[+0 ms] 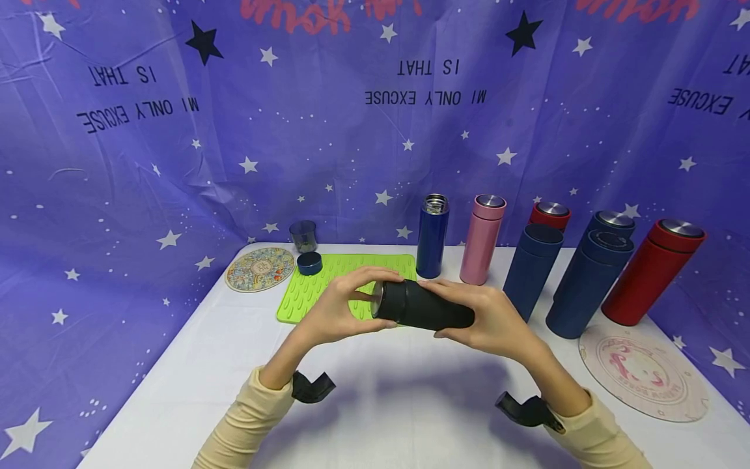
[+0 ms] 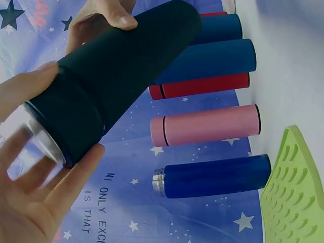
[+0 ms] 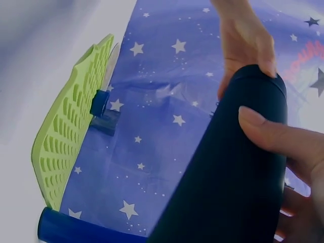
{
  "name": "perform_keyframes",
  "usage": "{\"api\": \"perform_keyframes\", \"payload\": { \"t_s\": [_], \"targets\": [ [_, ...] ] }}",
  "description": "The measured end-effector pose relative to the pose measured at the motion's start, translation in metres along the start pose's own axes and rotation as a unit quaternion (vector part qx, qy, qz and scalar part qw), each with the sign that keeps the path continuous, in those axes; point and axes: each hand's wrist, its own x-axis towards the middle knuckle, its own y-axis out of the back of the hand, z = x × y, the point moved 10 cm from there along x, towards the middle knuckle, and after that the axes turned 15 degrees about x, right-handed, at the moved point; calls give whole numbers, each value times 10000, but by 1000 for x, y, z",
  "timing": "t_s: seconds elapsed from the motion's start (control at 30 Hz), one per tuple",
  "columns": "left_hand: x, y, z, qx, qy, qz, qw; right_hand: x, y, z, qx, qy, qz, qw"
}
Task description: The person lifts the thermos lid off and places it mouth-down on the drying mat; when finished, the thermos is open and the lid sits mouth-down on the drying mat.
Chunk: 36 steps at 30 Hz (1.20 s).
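Observation:
A black thermos flask (image 1: 436, 307) is held up over the table, lying nearly level with its lid end to the left. My left hand (image 1: 334, 309) grips the lid (image 1: 394, 301), thumb on one side and fingers on the other; the left wrist view shows the lid's silvery top (image 2: 44, 134) near the fingers. Around the flask's body, toward the base, my right hand (image 1: 492, 319) holds on; in the right wrist view its thumb lies along the body (image 3: 223, 167). Behind the hands lies a lime-green mat (image 1: 346, 267), with a dark blue lid (image 1: 309, 263) at its left corner.
A lidless blue flask (image 1: 431, 241) and a pink flask (image 1: 482, 241) stand at the back. Navy flasks (image 1: 588, 286) and red flasks (image 1: 650, 277) crowd the right. A patterned round mat (image 1: 260, 269) and a dark see-through cup (image 1: 303, 236) are back left; a pink round mat (image 1: 644, 374) lies right.

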Motion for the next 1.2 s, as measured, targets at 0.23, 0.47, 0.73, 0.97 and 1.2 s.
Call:
{"api": "perform_keyframes", "payload": {
  "t_s": [0.23,0.47,0.73,0.97,1.2],
  "targets": [
    [-10,-7,-50,117,1138,255,9931,1,-3,-14,-1534,601,307,9859],
    [-2,-2,-14,228,555,55,9982,0,-2,-11,-1261,542,269,9902],
    [-1,-3,7,568,-488,-137,9971,-2,1,5,12,156,-32,9999],
    [-1,-1,-6,164,255,-49,9995,-1,-1,-3,-672,409,58,9969],
    [-3,-1,-21,80,1116,17,9937,0,-6,-13,-1894,871,92,9780]
  ]
}}
